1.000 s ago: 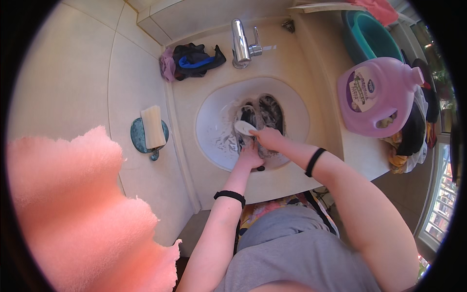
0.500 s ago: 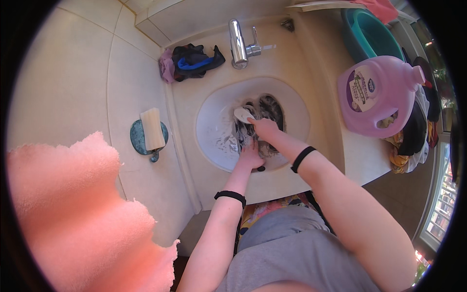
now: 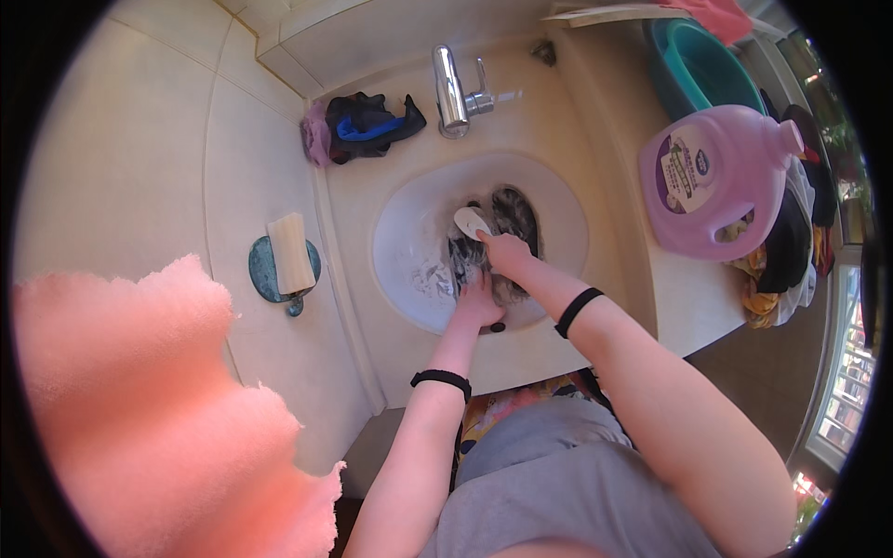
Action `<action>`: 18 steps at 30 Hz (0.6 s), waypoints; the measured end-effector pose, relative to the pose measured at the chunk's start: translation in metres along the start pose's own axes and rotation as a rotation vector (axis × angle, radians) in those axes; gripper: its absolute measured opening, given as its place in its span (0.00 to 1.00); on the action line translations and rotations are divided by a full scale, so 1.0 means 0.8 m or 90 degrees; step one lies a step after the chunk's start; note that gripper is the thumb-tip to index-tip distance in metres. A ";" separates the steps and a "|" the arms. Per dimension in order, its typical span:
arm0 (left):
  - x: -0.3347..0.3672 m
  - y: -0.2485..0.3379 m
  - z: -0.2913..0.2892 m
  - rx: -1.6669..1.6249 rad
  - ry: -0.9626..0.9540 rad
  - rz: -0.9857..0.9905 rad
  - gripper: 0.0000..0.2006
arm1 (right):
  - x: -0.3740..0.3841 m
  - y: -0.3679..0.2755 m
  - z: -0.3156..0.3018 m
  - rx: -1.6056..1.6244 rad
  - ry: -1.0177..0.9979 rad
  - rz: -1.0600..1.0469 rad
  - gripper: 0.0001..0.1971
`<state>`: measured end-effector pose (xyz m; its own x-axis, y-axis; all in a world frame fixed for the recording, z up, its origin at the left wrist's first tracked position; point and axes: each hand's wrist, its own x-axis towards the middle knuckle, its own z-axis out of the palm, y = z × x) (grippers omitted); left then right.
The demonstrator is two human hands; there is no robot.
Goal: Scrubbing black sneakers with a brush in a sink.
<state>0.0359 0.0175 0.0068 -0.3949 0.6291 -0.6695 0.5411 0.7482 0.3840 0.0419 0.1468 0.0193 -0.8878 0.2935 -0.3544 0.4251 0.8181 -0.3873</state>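
A white scrubbing brush [image 3: 472, 221] is in my right hand [image 3: 508, 253], its head against a dark, sudsy item [image 3: 459, 253] in the white sink basin [image 3: 395, 219]. My left hand [image 3: 478, 299] lies on the near part of that item, fingers stretched out and pressing down. Hands and foam cover much of it, so I cannot tell its exact kind. Beside it, to the right, rests a second dark, long, rounded piece [image 3: 517, 216], shaped like a shoe sole. Grey suds streak the basin's left side.
Behind the basin stands a chrome faucet [image 3: 452, 98]. Dark and purple cloths [image 3: 367, 128] lie back left. A soap bar [image 3: 292, 253] sits on a green dish [image 3: 265, 270]. To the right are a purple detergent jug [image 3: 684, 209] and teal basin [image 3: 665, 65]. A pink towel [image 3: 139, 372] hangs near left.
The brush and my right hand have shifted slightly right and nearer over the dark item. My left hand keeps pressing in about the same place. The whole view has tilted a little.
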 end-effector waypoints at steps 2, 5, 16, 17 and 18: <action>-0.006 -0.008 0.006 0.001 0.000 -0.012 0.46 | -0.016 0.002 -0.006 0.005 -0.044 -0.011 0.22; -0.009 -0.016 0.002 -0.026 -0.006 -0.023 0.45 | -0.059 0.023 -0.016 -0.071 -0.160 -0.120 0.23; -0.009 -0.003 -0.015 -0.028 -0.051 -0.037 0.44 | -0.034 0.001 -0.006 0.018 -0.056 -0.045 0.22; -0.008 -0.006 -0.015 -0.030 -0.053 -0.037 0.44 | -0.044 0.004 -0.013 0.014 -0.053 -0.047 0.22; -0.011 -0.006 -0.010 -0.033 -0.061 -0.038 0.44 | -0.061 0.009 -0.017 0.004 -0.110 -0.053 0.22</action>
<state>0.0307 0.0099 0.0162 -0.3515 0.5619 -0.7488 0.4781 0.7954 0.3724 0.0859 0.1448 0.0453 -0.8771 0.1350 -0.4610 0.3523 0.8331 -0.4263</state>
